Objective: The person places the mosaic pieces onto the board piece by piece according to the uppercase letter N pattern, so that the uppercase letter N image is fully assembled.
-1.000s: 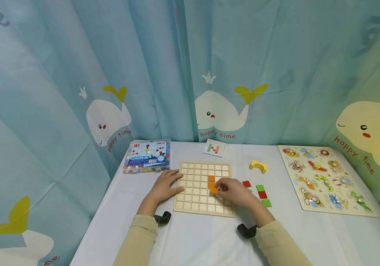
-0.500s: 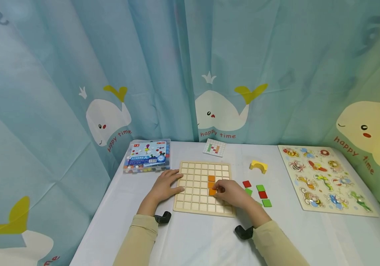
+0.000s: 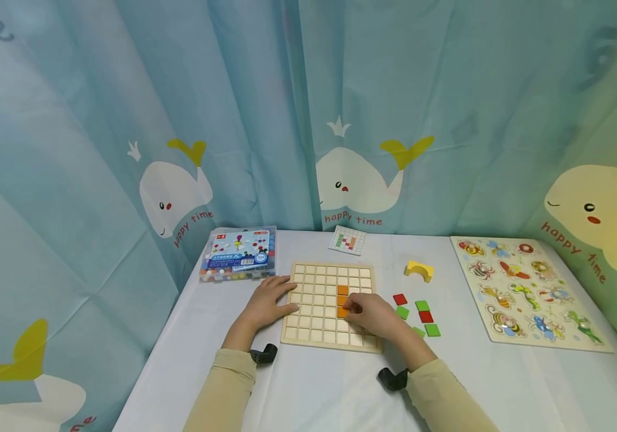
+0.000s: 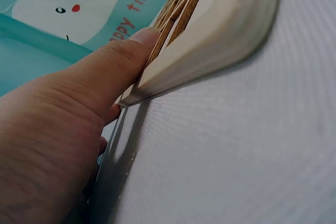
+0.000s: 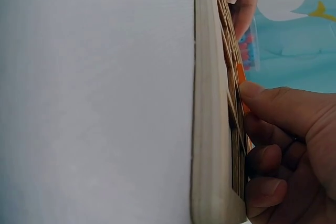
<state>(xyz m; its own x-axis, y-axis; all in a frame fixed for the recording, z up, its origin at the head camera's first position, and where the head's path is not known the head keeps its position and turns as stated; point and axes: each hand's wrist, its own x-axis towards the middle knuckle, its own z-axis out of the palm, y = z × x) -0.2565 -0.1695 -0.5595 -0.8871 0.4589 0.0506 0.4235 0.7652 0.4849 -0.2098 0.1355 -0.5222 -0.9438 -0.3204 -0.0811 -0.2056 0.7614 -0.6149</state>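
Note:
A square wooden grid board (image 3: 330, 346) lies on the white cloth. My left hand (image 3: 266, 302) rests at its left side, fingers extended; in the left wrist view the thumb (image 4: 137, 40) lies on the rim. On the board's right half my right hand (image 3: 375, 313) holds the lowest orange tile (image 3: 342, 312) by thumb and fingertips, close against the grid. Directly above it in the same column sits an upper orange tile (image 3: 343, 290), with more orange between, partly covered by my fingers. The right wrist view shows the thumb over orange tile surface (image 5: 241, 73), other fingers curled.
Right of the board lie several loose green and red tiles (image 3: 425, 316), with a yellow arch block (image 3: 419, 270) behind them. A small pattern card (image 3: 348, 240) is at the back. A box of beads (image 3: 239, 254) stands back left, an insect puzzle board (image 3: 529, 294) far right.
My right hand has brought an orange tile down into the column, below the other orange tiles, and shifted slightly left at the wrist. The left hand has stayed at the board's edge.

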